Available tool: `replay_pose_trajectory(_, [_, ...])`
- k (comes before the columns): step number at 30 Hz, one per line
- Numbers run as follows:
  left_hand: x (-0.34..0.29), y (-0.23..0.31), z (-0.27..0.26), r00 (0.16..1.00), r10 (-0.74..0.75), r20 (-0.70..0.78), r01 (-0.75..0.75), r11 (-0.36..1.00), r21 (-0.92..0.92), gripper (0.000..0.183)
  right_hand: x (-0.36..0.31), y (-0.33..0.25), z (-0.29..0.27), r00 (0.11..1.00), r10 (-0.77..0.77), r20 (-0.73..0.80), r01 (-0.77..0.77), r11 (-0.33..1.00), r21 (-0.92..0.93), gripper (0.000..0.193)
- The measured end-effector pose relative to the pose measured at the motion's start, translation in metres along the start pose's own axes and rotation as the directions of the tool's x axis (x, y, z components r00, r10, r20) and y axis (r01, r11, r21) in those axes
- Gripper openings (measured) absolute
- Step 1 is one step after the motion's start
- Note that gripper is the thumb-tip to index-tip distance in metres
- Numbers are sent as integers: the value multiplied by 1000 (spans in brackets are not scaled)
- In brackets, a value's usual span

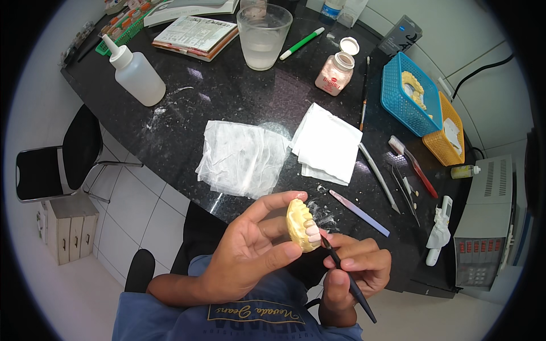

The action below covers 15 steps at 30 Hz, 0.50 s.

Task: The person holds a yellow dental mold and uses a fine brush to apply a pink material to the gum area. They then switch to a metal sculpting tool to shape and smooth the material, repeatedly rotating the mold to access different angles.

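Both left hand (244, 247) and right hand (359, 261) are clamping things at the desk's (185, 136) near edge: a tooth model (297, 223) and a black tool (356, 288), respectively.

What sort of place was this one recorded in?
Probably a dental laboratory: the left hand holds a yellow dental model, the right hand a slim black tool, and another dental cast sits in the blue basket.
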State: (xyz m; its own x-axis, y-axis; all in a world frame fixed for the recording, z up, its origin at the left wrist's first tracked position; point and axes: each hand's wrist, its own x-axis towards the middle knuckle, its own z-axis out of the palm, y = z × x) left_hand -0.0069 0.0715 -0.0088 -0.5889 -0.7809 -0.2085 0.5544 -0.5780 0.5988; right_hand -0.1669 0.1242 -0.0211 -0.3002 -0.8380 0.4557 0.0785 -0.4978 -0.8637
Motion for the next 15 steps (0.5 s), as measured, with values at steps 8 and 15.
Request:
replay_pose_trajectory(8, [0, 3, 2, 1000, -20, 14, 20, 1000, -22, 73, -3, 1, 0, 999, 7, -43, -6, 999, 37, 23])
replay_pose_trajectory(15, [-2, -1, 2, 1000, 26, 10, -26, 1000, 10, 68, -2, -1, -1, 994, 6, -107, -10, 999, -41, 27])
